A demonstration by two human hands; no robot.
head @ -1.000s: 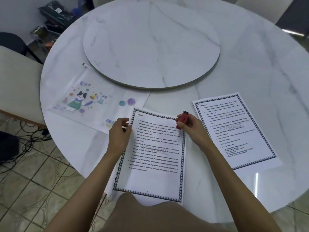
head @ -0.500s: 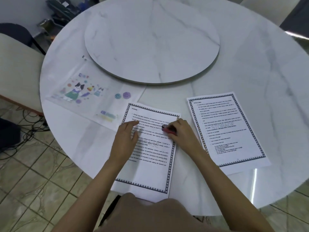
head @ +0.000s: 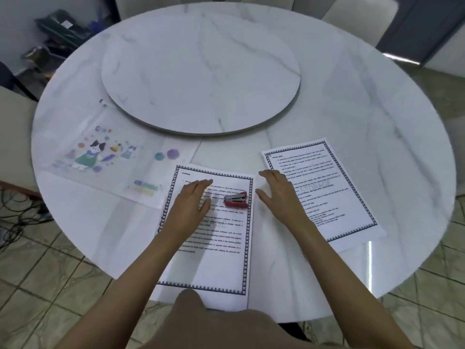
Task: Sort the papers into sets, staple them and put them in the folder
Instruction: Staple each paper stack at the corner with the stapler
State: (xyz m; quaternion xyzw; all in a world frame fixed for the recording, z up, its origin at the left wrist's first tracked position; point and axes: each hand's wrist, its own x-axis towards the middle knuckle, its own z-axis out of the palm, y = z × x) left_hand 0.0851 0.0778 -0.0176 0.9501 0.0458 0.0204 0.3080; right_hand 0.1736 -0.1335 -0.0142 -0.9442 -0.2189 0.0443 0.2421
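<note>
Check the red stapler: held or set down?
Set down. The red stapler lies on the near paper set, between both open hands, neither touching it.

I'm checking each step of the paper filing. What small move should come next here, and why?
Probably slide the near paper set left toward the clear folder. The red stapler lies released on that set, both the left hand and right hand are open and empty, and the folder holds no printed set yet.

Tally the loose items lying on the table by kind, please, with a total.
Paper sets: 2, the near set and the right set
Stapler: 1, red, lying on the near set
Folder: 1, clear with a cat print
Total: 4
</note>
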